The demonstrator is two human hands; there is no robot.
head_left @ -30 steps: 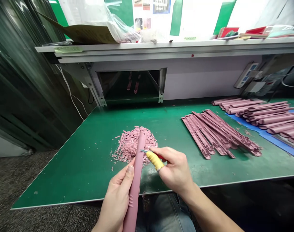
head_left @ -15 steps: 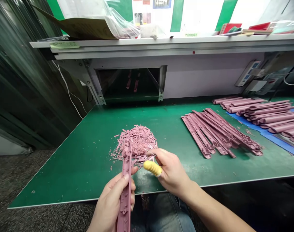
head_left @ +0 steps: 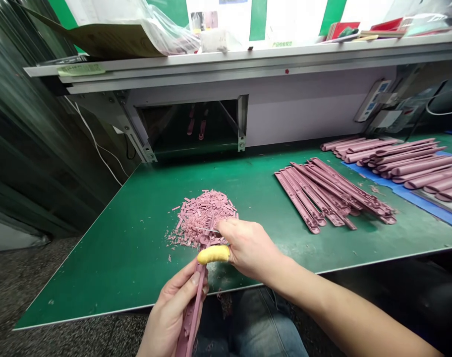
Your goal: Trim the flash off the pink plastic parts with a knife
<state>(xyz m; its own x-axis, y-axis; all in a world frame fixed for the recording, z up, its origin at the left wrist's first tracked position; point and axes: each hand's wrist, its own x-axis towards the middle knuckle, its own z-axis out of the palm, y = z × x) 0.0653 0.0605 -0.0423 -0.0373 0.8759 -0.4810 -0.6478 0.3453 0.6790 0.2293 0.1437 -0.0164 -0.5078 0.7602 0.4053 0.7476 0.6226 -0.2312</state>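
1. Left hand [head_left: 176,300]: fingers wrapped round a long, narrow, mauve-pink plastic strip [head_left: 191,322], thumb pressed on it. Strip tilted, far end above the heap, near end reaching past the front table edge.
2. Right hand [head_left: 250,243]: closed on a thin, grey metal blade [head_left: 209,229], handle hidden; thumb wears a ridged yellow finger cover [head_left: 213,254]. Blade crosses the strip near its far end; contact cannot be told.
3. Heap of pink shavings [head_left: 199,213] lies beyond the hands, on the green tabletop [head_left: 129,267]. Green surface with scattered crumbs extends from heap to slanting left edge.
4. Right: another green stretch separates heap from stacked flat pink strips [head_left: 322,193]. Rounded pink pieces [head_left: 426,166] lie farther right, partly over blue sheeting [head_left: 434,210].
5. Rear: white shelf [head_left: 196,69] overhangs the tabletop.
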